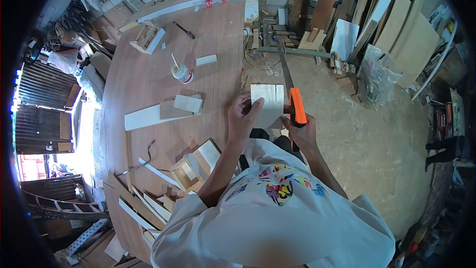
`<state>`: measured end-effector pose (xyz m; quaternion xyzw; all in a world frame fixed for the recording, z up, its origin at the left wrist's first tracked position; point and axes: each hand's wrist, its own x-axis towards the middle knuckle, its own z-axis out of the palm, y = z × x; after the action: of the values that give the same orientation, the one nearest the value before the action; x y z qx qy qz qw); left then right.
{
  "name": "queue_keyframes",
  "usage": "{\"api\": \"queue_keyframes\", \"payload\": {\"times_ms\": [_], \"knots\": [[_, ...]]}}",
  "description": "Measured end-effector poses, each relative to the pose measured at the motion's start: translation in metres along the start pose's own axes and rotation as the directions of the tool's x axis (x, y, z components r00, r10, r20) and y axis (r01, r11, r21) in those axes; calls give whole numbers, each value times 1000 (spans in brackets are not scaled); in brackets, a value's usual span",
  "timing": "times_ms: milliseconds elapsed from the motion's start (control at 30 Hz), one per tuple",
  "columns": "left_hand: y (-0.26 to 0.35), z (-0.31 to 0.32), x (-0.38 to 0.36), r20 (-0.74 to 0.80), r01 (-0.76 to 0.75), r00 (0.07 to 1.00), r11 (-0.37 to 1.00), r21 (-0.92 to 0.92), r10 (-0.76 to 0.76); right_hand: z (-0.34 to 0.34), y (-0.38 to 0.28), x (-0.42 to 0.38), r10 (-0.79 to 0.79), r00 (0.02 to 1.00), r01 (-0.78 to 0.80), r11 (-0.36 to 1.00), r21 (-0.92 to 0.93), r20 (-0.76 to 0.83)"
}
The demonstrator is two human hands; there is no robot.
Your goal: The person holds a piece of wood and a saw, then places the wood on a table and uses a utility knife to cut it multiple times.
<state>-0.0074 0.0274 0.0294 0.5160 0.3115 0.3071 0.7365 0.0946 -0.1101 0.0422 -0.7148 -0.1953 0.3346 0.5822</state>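
A small pale wooden board is gripped by my left hand in front of my shirt, thumb on its face and fingers behind its left side. A narrow slit runs in from the board's far edge near its right side. My right hand is wrapped round the orange and black handle of a hand saw. The saw's long blade points away from me, just right of the board. The right thumb comes close to the board's lower right corner.
The workbench on my left carries a glue jar with a stick, a small wood block, stacked strips, a wooden assembly and a red-labelled bottle. Boards lean at the back right beside a plastic bag.
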Motion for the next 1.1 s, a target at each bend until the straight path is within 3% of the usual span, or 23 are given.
{"api": "queue_keyframes", "payload": {"times_ms": [67, 200, 267, 467, 567, 1100], "knots": [[-3, -1, 2, 3, 18, 1000, 1000, -19, -18, 0, -1, -1, -49, 999, 49, 999, 0, -4], [-2, -1, 3, -6, 43, 999, 998, -45, -44, -1, -1, 0, -43, 999, 43, 998, -37, 9], [-3, -2, 4, -5, 51, 999, 997, -51, -51, -1, -5, -1, 32, 999, -31, 999, -30, 23], [-6, -3, 4, -24, 65, 997, 995, -76, -67, 2, 5, 4, -39, 999, 38, 999, 31, 3], [-9, -6, 5, -24, 67, 997, 994, -81, -69, 2, 1, 3, 19, 1000, -20, 999, 33, 15], [-13, -8, 2, -1, 87, 996, 989, -122, -87, 1, 5, -3, 7, 1000, -7, 1000, 28, 4]]}}
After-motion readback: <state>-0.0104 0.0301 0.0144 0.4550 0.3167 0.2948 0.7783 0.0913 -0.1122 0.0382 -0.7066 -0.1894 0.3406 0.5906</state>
